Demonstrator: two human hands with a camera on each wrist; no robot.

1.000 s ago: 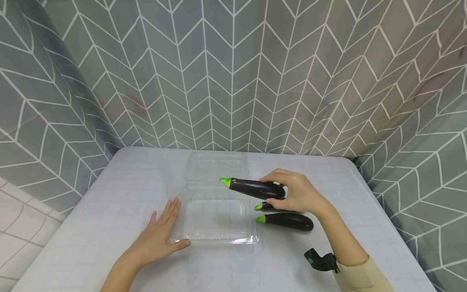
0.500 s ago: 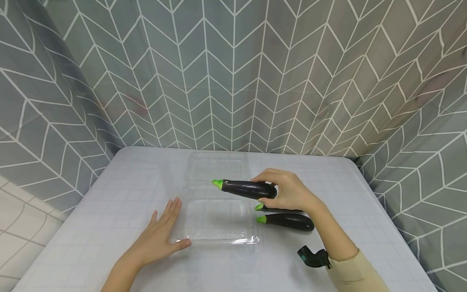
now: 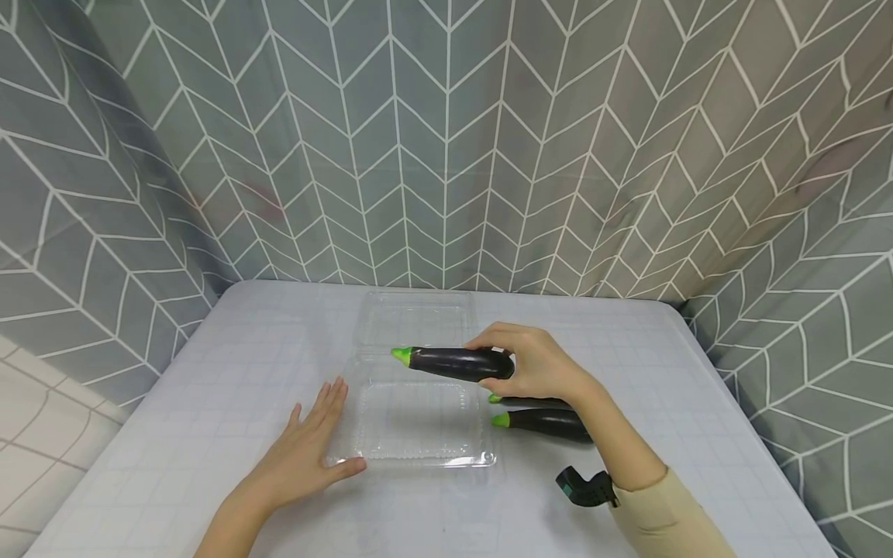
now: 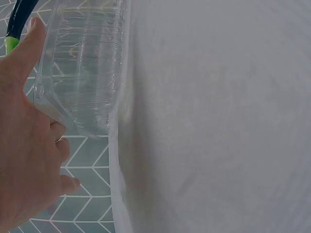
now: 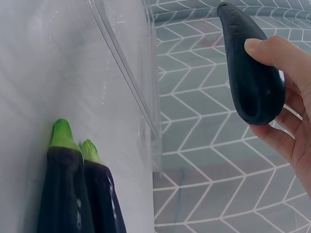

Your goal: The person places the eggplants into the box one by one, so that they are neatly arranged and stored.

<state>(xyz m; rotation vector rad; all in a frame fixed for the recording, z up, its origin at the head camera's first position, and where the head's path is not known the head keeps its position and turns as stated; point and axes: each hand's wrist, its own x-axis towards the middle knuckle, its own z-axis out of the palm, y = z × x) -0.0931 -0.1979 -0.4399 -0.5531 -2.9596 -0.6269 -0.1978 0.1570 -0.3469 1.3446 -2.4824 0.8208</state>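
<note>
My right hand grips a dark purple eggplant by its thick end, with the green stem pointing left. The eggplant hangs above a clear plastic clamshell box, which lies opened with its lid toward the back. At the box's left side rests my left hand, fingers straight, thumb by the front left corner. Two more eggplants lie right of the box: the front one shows mostly, while my right hand and forearm partly hide the other. The right wrist view shows both lying side by side, stems up.
A white cloth covers the table. Behind it and at the sides hangs a grey curtain with white chevron lines. A black device is strapped to the right wrist, below the hand, near a beige sleeve.
My right hand has carried the eggplant leftward, farther over the clear box. The right forearm now covers more of the two lying eggplants. My left hand has stayed in place.
</note>
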